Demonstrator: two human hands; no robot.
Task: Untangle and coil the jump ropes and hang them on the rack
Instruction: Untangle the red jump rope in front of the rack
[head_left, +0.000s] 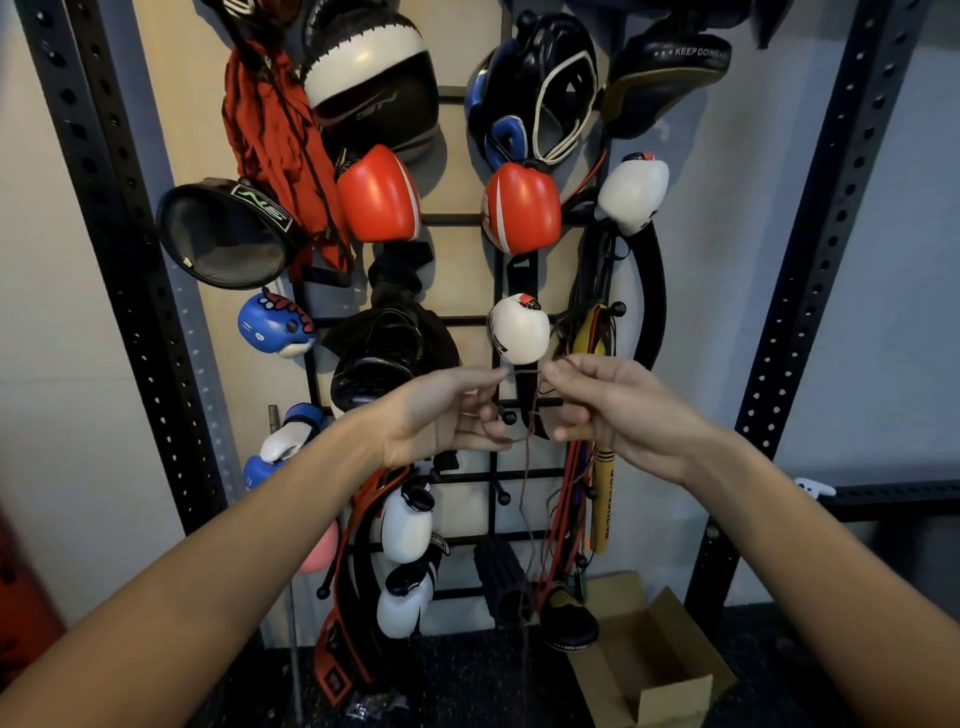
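A thin dark jump rope is stretched in a short span between my two hands, in front of the black wall rack. My left hand pinches one end of that span; loops of the rope run around its fingers. My right hand pinches the other end. From between the hands a strand hangs down toward the floor. More ropes, red and dark, hang from a rack peg at the right beside a yellow handle.
The rack carries red boxing gloves, white gloves, black headgear, pads and belts. Bare black pegs stick out just behind my hands. An open cardboard box sits on the dark floor at the lower right. Perforated black uprights frame both sides.
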